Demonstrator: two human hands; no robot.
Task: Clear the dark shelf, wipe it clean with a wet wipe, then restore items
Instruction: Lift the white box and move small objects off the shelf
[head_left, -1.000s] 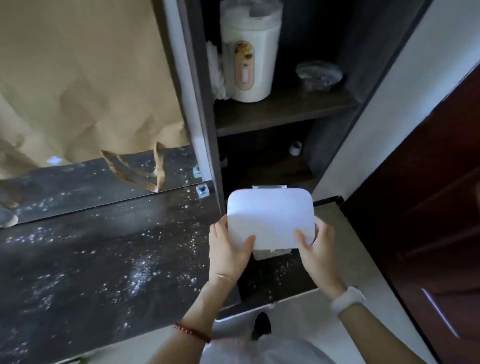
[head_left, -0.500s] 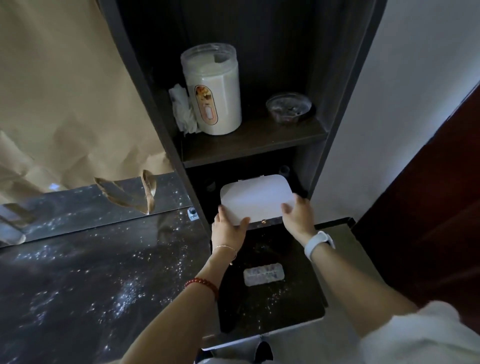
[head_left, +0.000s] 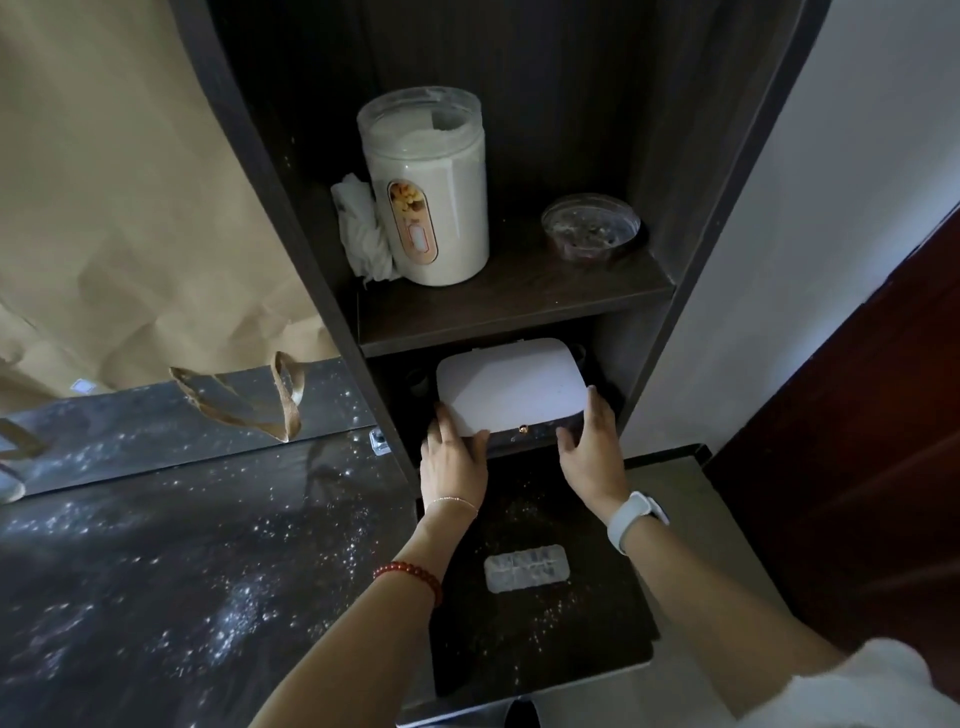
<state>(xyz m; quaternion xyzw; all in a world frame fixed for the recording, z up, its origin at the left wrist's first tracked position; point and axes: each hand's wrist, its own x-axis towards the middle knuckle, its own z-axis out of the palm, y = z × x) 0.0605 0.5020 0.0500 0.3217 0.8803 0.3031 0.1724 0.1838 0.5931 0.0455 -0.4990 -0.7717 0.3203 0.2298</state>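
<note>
Left hand (head_left: 453, 457) and right hand (head_left: 589, 452) clasp the near corners of a white box (head_left: 511, 387), sliding it into the dark lower shelf (head_left: 524, 441). Judgement: restoring stage, nearly done. Upper shelf (head_left: 519, 301) holds a jar (head_left: 428, 192), crumpled tissue (head_left: 361, 228), small bowl (head_left: 589, 226). A clear tray (head_left: 524, 566) waits on the counter (head_left: 545, 639).

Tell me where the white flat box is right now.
In the head view, the white flat box sits in the lower compartment of the dark shelf, under the board holding the white canister, held between the left hand and right hand.
</note>
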